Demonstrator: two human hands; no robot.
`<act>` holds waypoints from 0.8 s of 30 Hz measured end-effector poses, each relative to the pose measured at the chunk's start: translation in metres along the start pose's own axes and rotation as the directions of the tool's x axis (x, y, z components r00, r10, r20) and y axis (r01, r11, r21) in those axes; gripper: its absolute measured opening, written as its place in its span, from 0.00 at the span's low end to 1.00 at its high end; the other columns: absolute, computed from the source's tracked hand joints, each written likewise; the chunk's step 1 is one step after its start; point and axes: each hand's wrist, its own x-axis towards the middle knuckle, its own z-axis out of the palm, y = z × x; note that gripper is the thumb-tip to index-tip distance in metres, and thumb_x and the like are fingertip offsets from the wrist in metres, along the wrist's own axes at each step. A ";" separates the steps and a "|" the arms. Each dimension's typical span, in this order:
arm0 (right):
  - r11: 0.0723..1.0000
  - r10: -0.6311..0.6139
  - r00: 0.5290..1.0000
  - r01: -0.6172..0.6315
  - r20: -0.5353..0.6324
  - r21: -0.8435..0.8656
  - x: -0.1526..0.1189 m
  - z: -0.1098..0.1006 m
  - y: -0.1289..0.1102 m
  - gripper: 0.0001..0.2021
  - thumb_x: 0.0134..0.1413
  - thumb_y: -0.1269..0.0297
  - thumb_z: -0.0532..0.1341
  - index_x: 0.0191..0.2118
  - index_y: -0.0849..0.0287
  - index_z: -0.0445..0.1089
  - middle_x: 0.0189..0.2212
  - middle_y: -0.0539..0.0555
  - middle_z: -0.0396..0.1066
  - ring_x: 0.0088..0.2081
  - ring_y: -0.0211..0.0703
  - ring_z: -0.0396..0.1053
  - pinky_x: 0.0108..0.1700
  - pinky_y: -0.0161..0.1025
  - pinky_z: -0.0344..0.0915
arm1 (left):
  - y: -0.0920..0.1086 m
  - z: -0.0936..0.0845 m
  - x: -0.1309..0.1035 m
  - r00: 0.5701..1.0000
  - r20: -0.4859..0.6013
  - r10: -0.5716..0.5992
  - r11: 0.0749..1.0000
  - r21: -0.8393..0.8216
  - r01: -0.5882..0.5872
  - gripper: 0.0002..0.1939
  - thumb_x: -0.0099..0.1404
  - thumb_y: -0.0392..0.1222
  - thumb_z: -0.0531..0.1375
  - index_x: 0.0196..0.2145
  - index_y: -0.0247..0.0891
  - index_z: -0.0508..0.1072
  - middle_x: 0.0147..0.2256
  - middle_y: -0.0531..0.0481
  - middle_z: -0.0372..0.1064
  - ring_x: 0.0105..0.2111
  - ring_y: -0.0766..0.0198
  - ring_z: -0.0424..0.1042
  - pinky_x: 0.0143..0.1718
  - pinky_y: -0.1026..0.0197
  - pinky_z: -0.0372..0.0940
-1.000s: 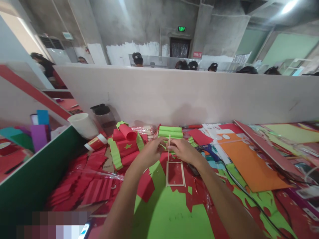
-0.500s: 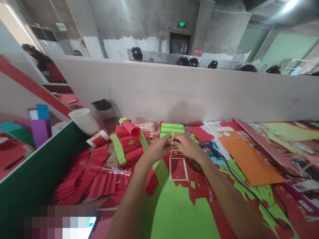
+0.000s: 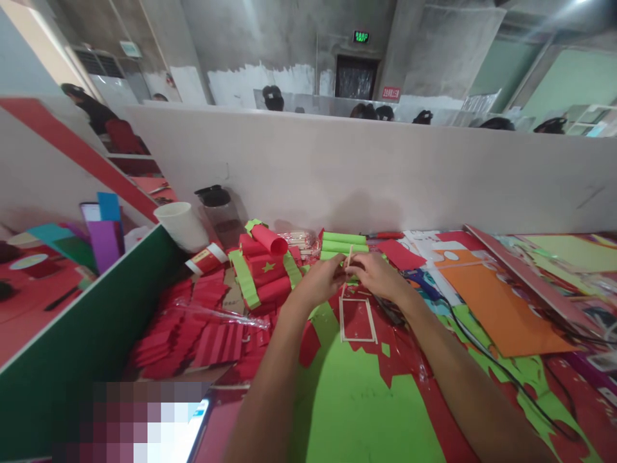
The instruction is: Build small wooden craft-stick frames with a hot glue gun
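My left hand [image 3: 322, 281] and my right hand [image 3: 376, 276] meet over the table, fingers closed in a pinch. Between them stands a thin wooden stick [image 3: 351, 252], nearly upright, its lower end showing below the fingers. Just beneath lies a rectangular frame of pale sticks [image 3: 359, 340] on the red surface; I cannot tell whether the held stick touches it. A large light-green paper sheet [image 3: 366, 411] with a jagged far edge spreads between my forearms. Behind my hands are green paper rolls [image 3: 344, 241].
Left are red folded papers [image 3: 219, 344], a red-and-green paper model with a star [image 3: 267, 268], a white cup [image 3: 180, 226] and a dark-lidded bottle [image 3: 216, 209]. Right lie a blue corded tool [image 3: 427, 283] and orange paper [image 3: 501, 308]. A white partition [image 3: 308, 173] stands behind.
The view has shifted slightly, so the table things appear farther right. Both hands keep their pinch around the upright stick above the frame, with little visible movement.
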 end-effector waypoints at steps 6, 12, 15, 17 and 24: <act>1.000 0.014 1.000 -0.014 -0.003 0.015 -0.001 -0.001 -0.002 0.07 0.60 0.71 0.58 0.34 0.59 0.73 0.32 0.53 0.76 0.34 0.42 0.71 0.38 0.36 0.61 | -0.001 0.000 0.001 1.000 0.005 0.002 1.000 -0.028 -0.002 0.09 0.66 0.41 0.57 0.44 0.38 0.68 0.34 0.46 0.75 0.33 0.57 0.74 0.33 0.62 0.64; 0.999 0.016 1.000 -0.015 -0.006 0.031 0.000 -0.001 -0.001 0.07 0.59 0.72 0.58 0.33 0.60 0.73 0.32 0.53 0.76 0.33 0.42 0.71 0.38 0.35 0.61 | -0.001 0.000 0.002 1.000 0.018 -0.011 1.000 -0.016 0.012 0.08 0.66 0.39 0.57 0.44 0.38 0.67 0.36 0.45 0.75 0.34 0.57 0.74 0.31 0.63 0.63; 0.999 0.019 1.000 -0.019 -0.002 0.031 0.000 -0.001 0.001 0.07 0.59 0.72 0.58 0.34 0.60 0.74 0.33 0.54 0.77 0.34 0.42 0.71 0.38 0.35 0.61 | 0.000 -0.001 0.001 0.999 0.035 -0.009 1.000 -0.011 0.010 0.08 0.67 0.40 0.56 0.43 0.38 0.67 0.35 0.46 0.75 0.34 0.58 0.74 0.31 0.64 0.62; 0.999 0.017 1.000 -0.017 0.000 0.035 0.000 -0.001 0.001 0.07 0.59 0.72 0.58 0.34 0.60 0.74 0.33 0.54 0.77 0.34 0.42 0.71 0.39 0.35 0.62 | 0.000 -0.001 0.001 0.999 0.039 -0.006 1.000 -0.007 0.006 0.08 0.67 0.40 0.56 0.43 0.38 0.67 0.34 0.47 0.75 0.33 0.59 0.73 0.31 0.64 0.61; 0.999 0.027 1.000 -0.026 -0.007 0.025 0.000 -0.003 -0.002 0.07 0.59 0.72 0.59 0.33 0.60 0.74 0.32 0.54 0.77 0.34 0.42 0.72 0.38 0.35 0.61 | 0.000 -0.001 0.001 1.000 0.026 0.008 0.999 0.032 -0.009 0.05 0.67 0.39 0.56 0.41 0.39 0.66 0.31 0.50 0.72 0.29 0.61 0.71 0.28 0.65 0.57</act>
